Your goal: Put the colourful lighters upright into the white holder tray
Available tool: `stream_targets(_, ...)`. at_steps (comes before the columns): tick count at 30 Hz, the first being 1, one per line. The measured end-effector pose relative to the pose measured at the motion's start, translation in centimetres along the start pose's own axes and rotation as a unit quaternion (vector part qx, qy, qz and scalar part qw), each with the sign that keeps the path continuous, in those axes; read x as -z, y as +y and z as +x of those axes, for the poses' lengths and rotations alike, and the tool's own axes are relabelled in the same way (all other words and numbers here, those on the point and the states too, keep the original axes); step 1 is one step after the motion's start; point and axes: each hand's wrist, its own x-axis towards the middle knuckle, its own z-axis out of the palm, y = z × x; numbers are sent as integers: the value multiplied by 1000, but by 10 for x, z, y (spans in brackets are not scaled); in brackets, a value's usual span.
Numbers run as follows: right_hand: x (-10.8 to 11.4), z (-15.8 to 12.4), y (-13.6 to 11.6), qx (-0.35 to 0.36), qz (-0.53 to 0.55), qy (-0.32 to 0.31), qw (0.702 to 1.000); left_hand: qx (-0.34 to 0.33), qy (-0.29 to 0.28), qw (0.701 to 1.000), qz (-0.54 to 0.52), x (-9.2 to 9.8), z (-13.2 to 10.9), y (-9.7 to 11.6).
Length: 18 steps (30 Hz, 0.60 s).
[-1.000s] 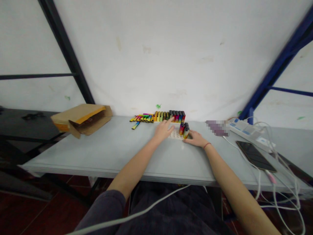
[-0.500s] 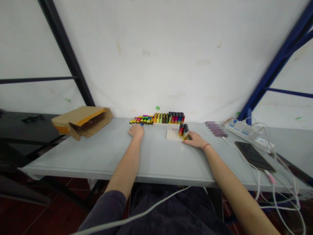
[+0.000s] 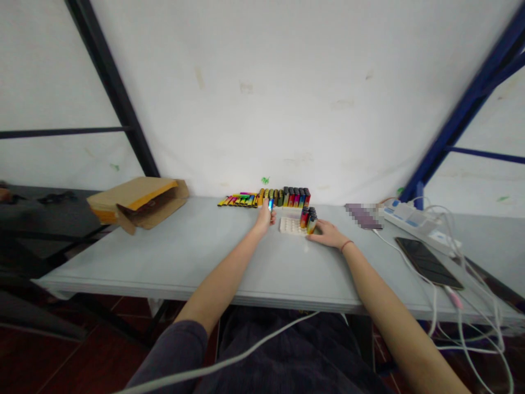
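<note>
Closed round a blue lighter (image 3: pixel 270 204), my left hand (image 3: pixel 263 218) holds it upright just left of a white tray (image 3: pixel 289 225) with rows of round holes. Several lighters (image 3: pixel 308 217) stand in the tray's right end. My right hand (image 3: pixel 327 234) rests at that end, thumb and fingers curved around the tray's edge and the lighters there. Behind, near the wall, stand upright rows of lighters (image 3: pixel 296 196), black-topped on the right and yellowish ones (image 3: pixel 272 194) on the left. Loose lighters (image 3: pixel 238 200) lie flat farther left.
An opened cardboard box (image 3: pixel 137 200) lies at the table's left. On the right are a black phone (image 3: pixel 429 262), a blurred purple item (image 3: pixel 364 216), a white power strip (image 3: pixel 418 224) and tangled white cables. Another white cable (image 3: pixel 246 355) crosses my lap. The wall bounds the table's back.
My left hand has moved right from the loose lighters to beside the tray, carrying the blue lighter upright. My right hand has stayed at the tray.
</note>
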Motion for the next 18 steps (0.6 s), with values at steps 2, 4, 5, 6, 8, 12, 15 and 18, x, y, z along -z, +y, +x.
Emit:
stream_targets(2,-1,0,1,6,5,4,1000,30,-50,997,-47,-10,-8,-6)
stream_targets(4,-1,0,1,8,10,10,1000,33,-63,995,-69,-14,-13,-8)
stream_targets(5,-2,0,2,8,11,12,1000,32,-59,995,-74,-14,-14,-8)
stream_targets(6,-2,0,2,6,11,14,1000,34,-55,995,-80,-14,-14,-7)
stream_targets(8,-2,0,1,2,10,15,1000,38,-50,993,-99,-13,-14,-5)
stream_targets(12,-2,0,0,-8,5,9,1000,39,-50,990,-127,-8,-10,-2)
stream_targets(15,-2,0,1,-8,3,9,1000,52,-47,990,-122,-6,-9,-3)
stream_targets(18,-3,1,1,-3,4,13,1000,56,-56,989,-123,-5,-9,-6)
